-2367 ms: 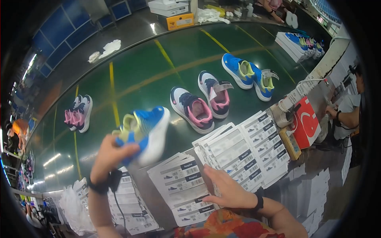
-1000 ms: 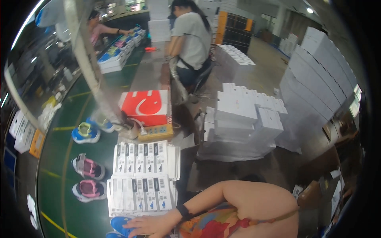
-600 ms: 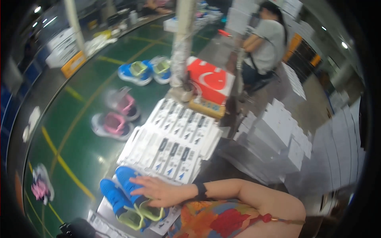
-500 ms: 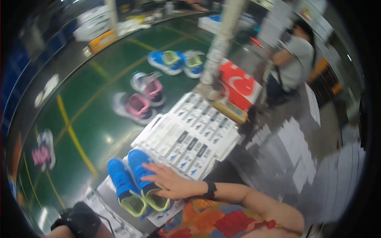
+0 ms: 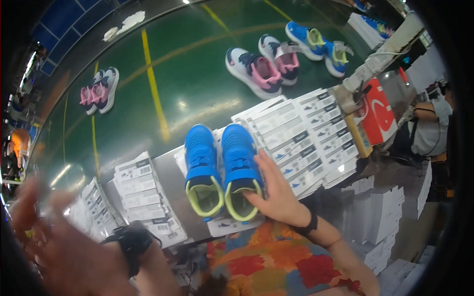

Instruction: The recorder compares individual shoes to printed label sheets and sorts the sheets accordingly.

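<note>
A pair of blue sneakers with lime-green collars stands side by side at the table edge in front of me: the left shoe [image 5: 201,160] and the right shoe [image 5: 240,163]. My right hand [image 5: 281,197] grips the right shoe, its thumb in the opening and its fingers along the outer side. Raised at the lower left, my left hand [image 5: 66,241] is blurred; its fingers are apart and nothing shows in it. A printed white sheet [image 5: 224,227] lies partly under the shoes.
Overlapping stacks of printed labels [image 5: 301,133] flank the shoes; more labels [image 5: 145,190] lie to the left. Pink-and-white shoes [image 5: 254,74] and another blue pair [image 5: 308,42] sit on the green surface [image 5: 187,93]. A post [image 5: 380,59], red box [image 5: 377,111] and another person [image 5: 429,130] are at right.
The view has swung, shifting the scene. My left hand has come up into view at the lower left. My right hand has moved from across the right shoe to its outer side.
</note>
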Demonstrator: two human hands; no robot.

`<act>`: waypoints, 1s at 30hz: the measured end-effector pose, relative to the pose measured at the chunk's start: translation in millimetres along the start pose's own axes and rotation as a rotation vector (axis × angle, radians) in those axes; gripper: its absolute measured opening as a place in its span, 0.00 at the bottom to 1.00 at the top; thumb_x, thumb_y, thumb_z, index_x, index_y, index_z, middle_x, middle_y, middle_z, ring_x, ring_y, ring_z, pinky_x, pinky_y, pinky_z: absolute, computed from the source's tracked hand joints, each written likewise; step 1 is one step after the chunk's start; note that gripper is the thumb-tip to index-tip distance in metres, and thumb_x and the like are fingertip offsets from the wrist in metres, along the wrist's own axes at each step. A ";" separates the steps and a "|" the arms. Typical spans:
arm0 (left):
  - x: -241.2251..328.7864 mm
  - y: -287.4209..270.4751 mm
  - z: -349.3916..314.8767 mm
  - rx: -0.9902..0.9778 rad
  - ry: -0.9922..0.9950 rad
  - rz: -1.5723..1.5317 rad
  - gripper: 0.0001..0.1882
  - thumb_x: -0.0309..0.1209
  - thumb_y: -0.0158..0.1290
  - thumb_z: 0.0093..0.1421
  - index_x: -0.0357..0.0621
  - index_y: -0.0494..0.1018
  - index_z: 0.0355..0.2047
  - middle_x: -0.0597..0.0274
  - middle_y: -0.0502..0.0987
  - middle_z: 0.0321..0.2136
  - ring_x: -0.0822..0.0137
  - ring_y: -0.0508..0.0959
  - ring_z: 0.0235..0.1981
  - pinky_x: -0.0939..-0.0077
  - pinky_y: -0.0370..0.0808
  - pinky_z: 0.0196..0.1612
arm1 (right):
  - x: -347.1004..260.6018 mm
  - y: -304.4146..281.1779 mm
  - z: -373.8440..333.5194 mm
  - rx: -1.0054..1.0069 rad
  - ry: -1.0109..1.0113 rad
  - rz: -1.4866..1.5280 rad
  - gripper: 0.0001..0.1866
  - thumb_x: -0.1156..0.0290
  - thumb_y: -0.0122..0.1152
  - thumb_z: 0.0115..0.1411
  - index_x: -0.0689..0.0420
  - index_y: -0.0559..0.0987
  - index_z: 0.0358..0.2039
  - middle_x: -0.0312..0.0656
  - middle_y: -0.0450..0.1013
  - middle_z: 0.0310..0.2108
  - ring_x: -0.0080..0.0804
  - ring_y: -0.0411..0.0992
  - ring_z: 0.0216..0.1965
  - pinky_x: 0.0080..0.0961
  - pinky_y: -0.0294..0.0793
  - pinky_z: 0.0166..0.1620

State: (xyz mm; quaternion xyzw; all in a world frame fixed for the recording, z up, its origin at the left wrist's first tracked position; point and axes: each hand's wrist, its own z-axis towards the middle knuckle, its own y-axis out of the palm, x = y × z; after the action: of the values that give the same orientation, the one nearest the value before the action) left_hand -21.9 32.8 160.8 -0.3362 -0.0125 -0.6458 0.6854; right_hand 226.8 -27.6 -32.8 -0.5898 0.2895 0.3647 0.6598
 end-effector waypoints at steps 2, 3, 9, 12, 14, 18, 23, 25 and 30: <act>-36.2 30.2 -39.1 -0.055 -0.426 0.249 0.33 0.35 0.52 0.55 0.33 0.60 0.59 0.45 0.64 0.58 0.54 0.66 0.58 0.59 0.66 0.54 | 6.0 -4.5 0.1 -0.027 0.017 -0.021 0.39 0.64 0.67 0.51 0.63 0.61 0.61 0.65 0.57 0.60 0.59 0.62 0.58 0.40 0.63 0.59; -47.6 33.7 -57.2 -0.238 -0.665 0.292 0.39 0.31 0.64 0.46 0.35 0.62 0.58 0.44 0.66 0.57 0.52 0.67 0.57 0.62 0.67 0.55 | 5.6 -6.6 0.4 -0.035 0.006 -0.045 0.39 0.64 0.67 0.51 0.63 0.61 0.60 0.65 0.58 0.60 0.60 0.63 0.57 0.39 0.65 0.58; -23.3 86.3 -148.4 -0.129 -1.321 -0.059 0.28 0.20 0.50 0.56 0.30 0.60 0.58 0.46 0.79 0.36 0.63 0.81 0.27 0.77 0.76 0.32 | 1.0 -7.7 11.7 -0.085 0.003 -0.029 0.33 0.76 0.60 0.48 0.64 0.65 0.57 0.63 0.62 0.57 0.58 0.68 0.53 0.39 0.69 0.55; -9.7 88.6 -154.7 0.015 -1.371 -0.164 0.24 0.19 0.53 0.55 0.29 0.65 0.53 0.51 0.80 0.34 0.68 0.81 0.25 0.80 0.75 0.28 | 3.3 -19.6 10.5 -0.152 -0.010 0.023 0.31 0.80 0.57 0.46 0.65 0.68 0.54 0.61 0.65 0.56 0.55 0.70 0.51 0.37 0.70 0.53; -14.2 84.5 -152.3 -0.149 -1.227 -0.016 0.23 0.22 0.58 0.53 0.31 0.68 0.50 0.49 0.78 0.36 0.66 0.81 0.29 0.77 0.76 0.31 | 4.0 -22.8 11.0 -0.155 -0.079 -0.048 0.30 0.80 0.57 0.45 0.63 0.70 0.53 0.57 0.67 0.55 0.53 0.71 0.51 0.35 0.72 0.52; -32.1 86.9 -134.9 -0.271 -0.652 0.364 0.26 0.23 0.63 0.49 0.35 0.70 0.49 0.50 0.76 0.41 0.55 0.77 0.41 0.68 0.75 0.41 | 2.8 -29.8 24.6 -0.096 -0.620 -0.288 0.20 0.78 0.60 0.46 0.61 0.77 0.44 0.51 0.72 0.49 0.44 0.73 0.48 0.37 0.75 0.49; -65.8 94.5 -125.8 -0.344 -0.192 0.408 0.19 0.26 0.65 0.39 0.33 0.76 0.34 0.52 0.77 0.33 0.55 0.78 0.32 0.64 0.76 0.36 | -3.3 -25.3 47.9 -0.050 -0.834 -0.376 0.11 0.72 0.64 0.45 0.60 0.77 0.30 0.44 0.75 0.32 0.40 0.76 0.35 0.35 0.78 0.45; -67.5 87.2 -109.8 -0.324 -0.246 0.328 0.19 0.25 0.65 0.39 0.33 0.76 0.33 0.52 0.77 0.31 0.55 0.78 0.30 0.66 0.76 0.33 | -8.8 -27.8 62.3 -0.085 -0.792 -0.248 0.10 0.74 0.64 0.44 0.60 0.77 0.29 0.43 0.74 0.30 0.39 0.75 0.33 0.33 0.77 0.41; -72.1 78.5 -73.4 -0.393 -0.438 0.150 0.15 0.26 0.65 0.41 0.35 0.76 0.30 0.55 0.77 0.24 0.59 0.77 0.22 0.71 0.72 0.23 | -27.9 -46.8 103.5 -0.374 -0.540 0.017 0.07 0.78 0.64 0.44 0.61 0.77 0.26 0.41 0.71 0.20 0.35 0.70 0.21 0.30 0.69 0.24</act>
State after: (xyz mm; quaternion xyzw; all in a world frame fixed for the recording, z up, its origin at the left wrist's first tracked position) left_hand 5.7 56.4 36.5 -0.5936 -0.0099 -0.4955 0.6341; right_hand 244.5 69.1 30.5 -0.5802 0.0370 0.5605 0.5898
